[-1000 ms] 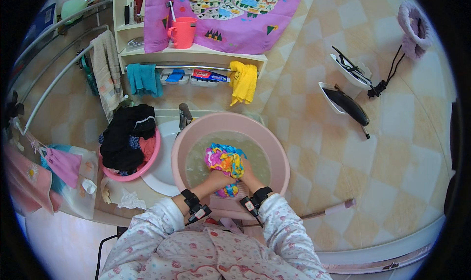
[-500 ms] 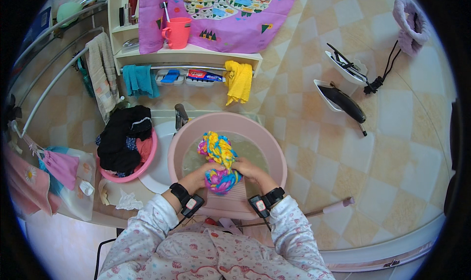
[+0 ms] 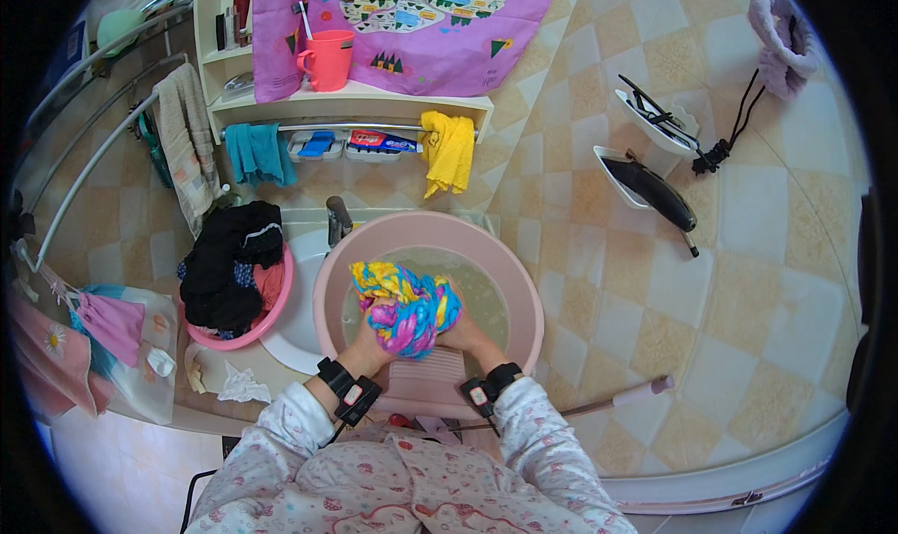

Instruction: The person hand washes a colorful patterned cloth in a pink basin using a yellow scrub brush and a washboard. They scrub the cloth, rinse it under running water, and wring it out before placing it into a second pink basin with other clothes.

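Over the large pink basin (image 3: 524, 291), I hold a bunched, multicoloured cloth (image 3: 412, 314) of yellow, blue and magenta, its thick folds twisted together. My left hand (image 3: 372, 345) grips its lower left side, fingers mostly hidden behind the folds. On the other side, my right hand (image 3: 460, 332) is closed round the right part, with its fingertips covered too. Greyish water (image 3: 482, 295) lies in the basin below. A ribbed pink washboard slope (image 3: 426, 384) is moulded into the basin's near side, just under the cloth.
Left of the basin, a smaller pink tub (image 3: 286, 295) heaped with dark clothes (image 3: 224, 277) stands by a white sink (image 3: 304, 300) with a metal tap (image 3: 339, 218). A shelf (image 3: 374, 104) holds a coral mug (image 3: 327, 62); a yellow cloth (image 3: 447, 155) hangs below.
The multicoloured cloth has been gathered from a long upright twist into a wider bundle. Both hands have shifted to its sides, the left one lower. The view has moved slightly.
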The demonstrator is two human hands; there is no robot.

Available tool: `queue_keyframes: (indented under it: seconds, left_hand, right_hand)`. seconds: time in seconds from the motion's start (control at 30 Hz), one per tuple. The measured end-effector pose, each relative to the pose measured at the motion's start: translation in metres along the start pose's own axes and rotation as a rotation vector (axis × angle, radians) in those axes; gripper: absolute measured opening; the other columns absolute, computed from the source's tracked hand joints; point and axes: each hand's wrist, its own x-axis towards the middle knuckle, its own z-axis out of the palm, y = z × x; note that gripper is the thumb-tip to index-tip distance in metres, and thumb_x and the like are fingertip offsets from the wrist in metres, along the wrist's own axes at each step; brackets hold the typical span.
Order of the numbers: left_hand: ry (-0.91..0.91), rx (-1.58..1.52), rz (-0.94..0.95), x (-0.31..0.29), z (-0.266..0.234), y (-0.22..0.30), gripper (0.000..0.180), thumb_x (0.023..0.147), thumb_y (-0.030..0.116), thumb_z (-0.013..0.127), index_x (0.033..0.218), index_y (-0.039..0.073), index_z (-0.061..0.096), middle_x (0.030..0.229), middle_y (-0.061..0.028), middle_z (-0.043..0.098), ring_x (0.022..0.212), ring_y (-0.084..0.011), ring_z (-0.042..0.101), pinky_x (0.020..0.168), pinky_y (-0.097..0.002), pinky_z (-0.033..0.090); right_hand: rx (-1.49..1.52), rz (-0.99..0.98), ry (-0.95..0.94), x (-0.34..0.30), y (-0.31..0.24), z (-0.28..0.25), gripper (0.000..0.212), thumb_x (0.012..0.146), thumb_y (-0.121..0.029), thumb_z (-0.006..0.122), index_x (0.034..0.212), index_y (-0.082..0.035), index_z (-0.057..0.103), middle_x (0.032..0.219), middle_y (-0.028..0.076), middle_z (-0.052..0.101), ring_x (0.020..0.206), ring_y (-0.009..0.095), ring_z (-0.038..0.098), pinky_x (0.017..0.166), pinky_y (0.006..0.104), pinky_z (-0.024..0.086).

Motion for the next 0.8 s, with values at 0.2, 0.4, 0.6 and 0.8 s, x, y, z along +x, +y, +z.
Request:
queue_keyframes:
  seconds: [0.2, 0.4, 0.6, 0.8]
  left_hand:
    - [-0.04, 0.164, -0.118, 0.003, 0.0, 0.016, 0.04, 0.075, 0.017, 0.061, 0.111, 0.003, 0.051, 0.101, -0.0143, 0.06, 0.091, -0.028, 0.06, 0.087, -0.0422, 0.048]
    - [0.163, 0.279, -0.335, -0.001, -0.003, 0.022, 0.039, 0.075, 0.012, 0.065, 0.11, 0.001, 0.053, 0.101, -0.0148, 0.061, 0.09, -0.0268, 0.062, 0.085, -0.0425, 0.05]
    - [0.169, 0.542, -0.338, -0.005, -0.009, 0.012, 0.042, 0.073, 0.011, 0.068, 0.111, 0.0, 0.053, 0.101, -0.012, 0.063, 0.087, -0.0228, 0.063, 0.08, -0.0371, 0.052]
    - [0.179, 0.485, -0.357, -0.006, -0.01, 0.016, 0.039, 0.072, 0.011, 0.068, 0.107, 0.001, 0.055, 0.098, -0.0122, 0.063, 0.084, -0.0225, 0.063, 0.079, -0.0375, 0.052]
  right_hand:
    - [0.247, -0.001, 0.017, 0.006, 0.004, 0.004, 0.048, 0.067, -0.032, 0.072, 0.106, -0.008, 0.058, 0.103, 0.016, 0.06, 0.096, 0.034, 0.057, 0.084, 0.039, 0.045]
    - [-0.115, -0.063, -0.239, 0.022, 0.009, 0.003, 0.039, 0.067, -0.036, 0.067, 0.095, -0.009, 0.061, 0.092, 0.019, 0.062, 0.084, 0.037, 0.059, 0.073, 0.0414, 0.048]
    - [-0.38, -0.101, -0.563, 0.027, 0.032, 0.021, 0.046, 0.063, -0.038, 0.071, 0.097, -0.009, 0.061, 0.094, 0.017, 0.063, 0.085, 0.037, 0.059, 0.073, 0.0411, 0.048]
    - [-0.035, -0.071, -0.544, 0.019, 0.029, 0.023, 0.057, 0.057, -0.036, 0.077, 0.104, -0.009, 0.06, 0.105, 0.02, 0.06, 0.096, 0.035, 0.057, 0.082, 0.0397, 0.046]
